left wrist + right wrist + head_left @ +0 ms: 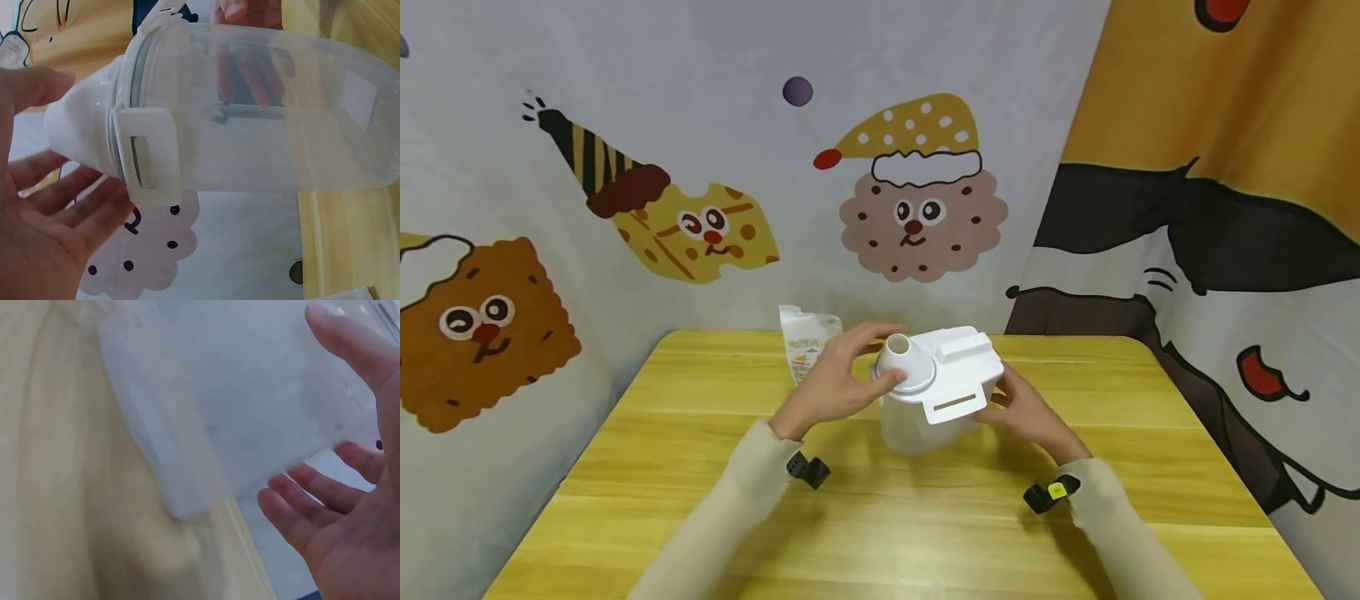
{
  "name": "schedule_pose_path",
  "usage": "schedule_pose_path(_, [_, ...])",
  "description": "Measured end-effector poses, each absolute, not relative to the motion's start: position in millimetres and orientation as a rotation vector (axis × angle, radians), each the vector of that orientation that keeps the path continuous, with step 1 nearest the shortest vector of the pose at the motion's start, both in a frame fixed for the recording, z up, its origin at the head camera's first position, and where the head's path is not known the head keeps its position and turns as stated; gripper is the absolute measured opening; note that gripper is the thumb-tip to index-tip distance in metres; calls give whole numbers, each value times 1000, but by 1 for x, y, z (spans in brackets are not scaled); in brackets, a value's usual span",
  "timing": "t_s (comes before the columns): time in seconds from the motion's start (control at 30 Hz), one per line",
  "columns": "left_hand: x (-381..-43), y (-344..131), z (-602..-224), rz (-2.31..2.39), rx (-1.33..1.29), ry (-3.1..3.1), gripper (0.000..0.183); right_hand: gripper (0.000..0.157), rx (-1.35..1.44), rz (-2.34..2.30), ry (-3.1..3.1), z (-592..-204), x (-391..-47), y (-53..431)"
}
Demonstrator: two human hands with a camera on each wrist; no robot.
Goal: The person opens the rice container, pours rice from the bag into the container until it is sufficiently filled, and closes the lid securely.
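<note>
A translucent plastic storage container with a white lid is between both hands over the table. A cone-shaped white cap with a round open tip rises from the lid's left part. My left hand grips around this cap, thumb on the near side and fingers behind it. On the container's right side, my right hand holds the wall with thumb and fingers spread around it. Slotted latch tab juts from the lid's edge. Whether the container's base touches the table I cannot tell.
A white printed pouch stands behind the left hand near the table's back edge. The wooden table meets a curtain with cartoon prints at the back and sides. Both wrists wear small black devices.
</note>
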State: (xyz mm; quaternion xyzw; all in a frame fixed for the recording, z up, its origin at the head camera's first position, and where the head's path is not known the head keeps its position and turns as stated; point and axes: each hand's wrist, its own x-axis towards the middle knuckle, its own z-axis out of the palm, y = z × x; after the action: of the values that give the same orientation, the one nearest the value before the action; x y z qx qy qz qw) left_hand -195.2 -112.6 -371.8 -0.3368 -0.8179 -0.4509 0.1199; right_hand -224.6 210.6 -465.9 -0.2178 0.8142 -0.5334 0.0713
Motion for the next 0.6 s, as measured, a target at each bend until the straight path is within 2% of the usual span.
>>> schedule_pose_path(0.33, [-197, -109, -377, -1395, -995, -2374, 48, 90, -566, -1627, 2493, -472, -216, 201])
schedule_pose_path(0.6, [-192, -104, -376, -1372, -937, -2372, 48, 87, -677, -1621, 2446, -472, -230, 209])
